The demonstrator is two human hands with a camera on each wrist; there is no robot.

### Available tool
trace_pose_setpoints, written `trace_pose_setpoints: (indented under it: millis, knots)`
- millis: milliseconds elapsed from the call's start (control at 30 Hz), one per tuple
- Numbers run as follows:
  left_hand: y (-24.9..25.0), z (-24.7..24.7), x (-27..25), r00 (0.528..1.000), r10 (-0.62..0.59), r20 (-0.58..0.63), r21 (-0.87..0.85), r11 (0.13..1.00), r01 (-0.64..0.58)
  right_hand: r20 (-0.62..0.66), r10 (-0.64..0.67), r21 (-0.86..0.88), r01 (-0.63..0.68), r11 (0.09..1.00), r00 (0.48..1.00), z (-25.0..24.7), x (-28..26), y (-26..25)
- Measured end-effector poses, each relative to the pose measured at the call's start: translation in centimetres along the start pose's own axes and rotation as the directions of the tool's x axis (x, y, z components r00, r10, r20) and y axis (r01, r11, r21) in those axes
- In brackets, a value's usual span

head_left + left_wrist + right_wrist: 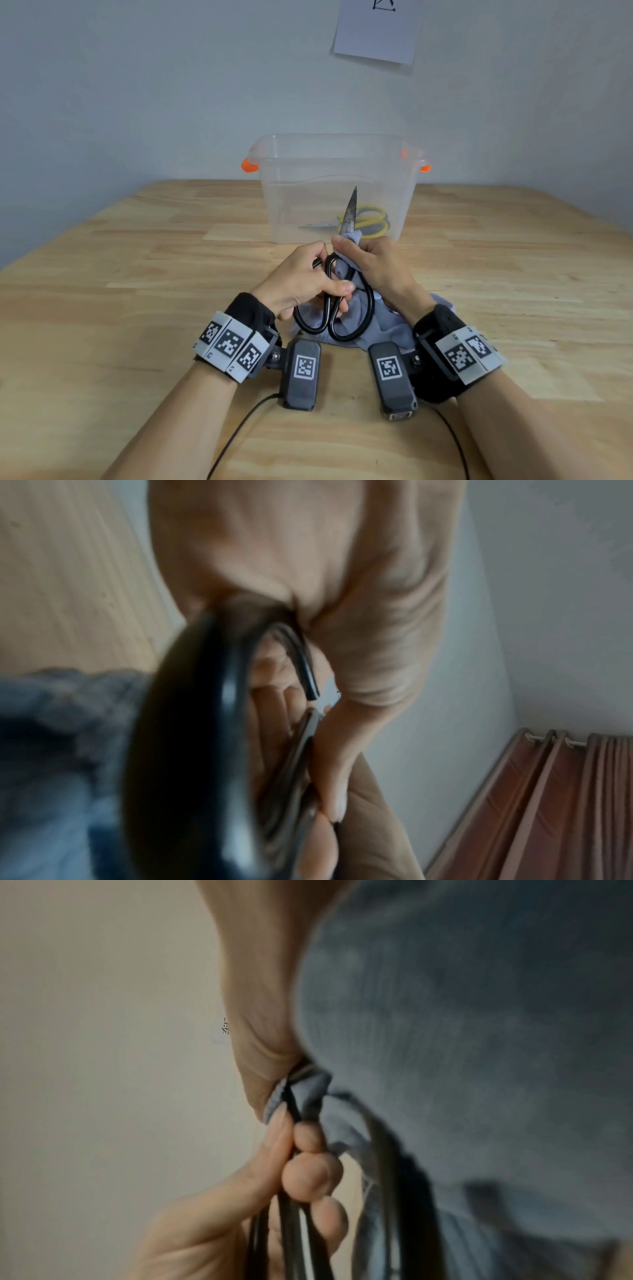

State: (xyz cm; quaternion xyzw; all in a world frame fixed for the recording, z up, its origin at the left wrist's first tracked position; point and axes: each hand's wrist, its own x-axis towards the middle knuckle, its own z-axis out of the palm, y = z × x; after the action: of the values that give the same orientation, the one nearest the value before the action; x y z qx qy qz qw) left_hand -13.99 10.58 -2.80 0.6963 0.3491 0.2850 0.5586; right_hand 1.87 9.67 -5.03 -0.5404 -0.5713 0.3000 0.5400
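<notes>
- Left hand (pixel 301 284): fingers curled round loops of black-handled scissors (pixel 348 216), steadying the tool with its point raised away from body.
- Black-handled scissors: held above tabletop (pixel 137 308) between both hands, blades closed.
- Grey-blue cloth (pixel 390 329): bunched round blade base, rest trailing onto tabletop; likely wiping blade.
- Right hand (pixel 373 267): pinches cloth round blade, fabric shielding fingers from edge.
- Clear plastic bin (pixel 308 192): behind hands, open-topped, holds yellow-handled scissors (pixel 368 222); probably where wiped pair goes.
- Paper sheet (pixel 378 31): on wall, upper right.

Bin (pixel 294 192) on table (pixel 137 274), spare scissors (pixel 368 221) inside, held scissors (pixel 348 216) and cloth (pixel 387 329) before it
</notes>
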Motion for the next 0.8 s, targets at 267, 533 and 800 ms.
trace_pose_setpoints:
  millis: [267, 533, 800]
  knots:
    - [0.2, -0.5, -0.1, 0.999, -0.041, 0.007, -0.035, 0.999, 0.042, 0.264, 0.081, 0.15, -0.125, 0.981, 0.961, -1.8, 0.1, 0.2]
    - [0.2, 0.1, 0.0, 1.0, -0.016, 0.013, -0.022, 1.0, 0.017, 0.01, 0.011, 0.021, -0.011, 1.0, 1.0, -0.8, 0.0, -0.1]
    - [0.3, -0.5, -0.2, 0.998, -0.055, 0.027, -0.026, 0.998, 0.056, 0.155, 0.095, 0.06, -0.106, 0.993, 0.983, -1.5, -0.1, -0.2]
